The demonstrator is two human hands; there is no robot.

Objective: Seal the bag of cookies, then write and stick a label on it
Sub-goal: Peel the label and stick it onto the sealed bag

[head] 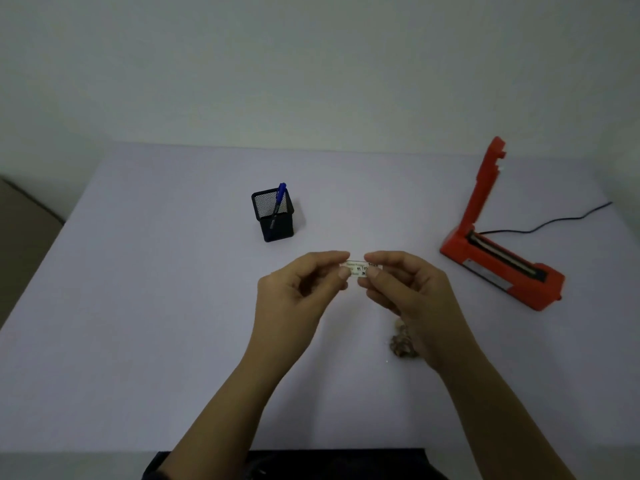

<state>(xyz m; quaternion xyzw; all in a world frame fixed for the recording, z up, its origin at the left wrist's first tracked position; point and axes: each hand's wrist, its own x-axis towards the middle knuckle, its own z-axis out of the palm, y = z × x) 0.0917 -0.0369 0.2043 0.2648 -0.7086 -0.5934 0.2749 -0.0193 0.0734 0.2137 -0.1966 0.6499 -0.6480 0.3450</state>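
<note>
- A person is pinching a small label [356, 269] at both ends, with the left hand [298, 289] and right hand [405, 289] holding it between thumb and fingertips above the table [138, 306].
- Dark marks are showing on the label and the pen [280, 199] is standing in its mesh holder [273, 221], which suggests the writing is done.
- The bag of cookies [401, 344] is lying under the right wrist, mostly hidden, so its seal cannot be judged.
- The red sealer [498, 268] is sitting open, well apart.
- Sticking the label appears to be what remains.

The left hand [298, 289], right hand [408, 292] and both forearms are bare, and a dark, near-black fabric garment [311, 465] shows between the arms at the lower edge.
</note>
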